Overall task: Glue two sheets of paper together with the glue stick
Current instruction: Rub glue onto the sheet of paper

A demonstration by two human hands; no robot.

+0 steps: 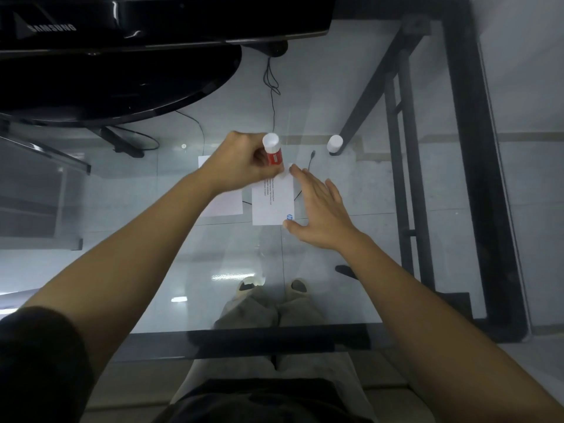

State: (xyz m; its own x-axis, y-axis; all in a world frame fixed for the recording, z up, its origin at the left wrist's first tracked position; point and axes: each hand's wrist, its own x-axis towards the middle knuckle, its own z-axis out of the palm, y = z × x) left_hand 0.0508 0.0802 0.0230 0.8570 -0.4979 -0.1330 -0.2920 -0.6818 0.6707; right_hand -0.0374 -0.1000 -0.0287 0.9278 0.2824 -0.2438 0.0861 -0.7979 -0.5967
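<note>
My left hand (241,161) grips a red glue stick (272,151) with a white end pointing up, its lower end at the far edge of a white printed sheet (272,206) lying on the glass table. My right hand (317,209) lies flat with fingers spread along that sheet's right edge, thumb at its near right corner. A second white sheet (224,203) lies to the left, partly under my left hand and wrist. The white cap (334,144) stands apart at the far right.
A black monitor (152,22) with a round base (116,83) fills the far left. The glass tabletop (351,285) shows cables, black frame bars (476,148) and my legs beneath. The table's front edge runs near my body.
</note>
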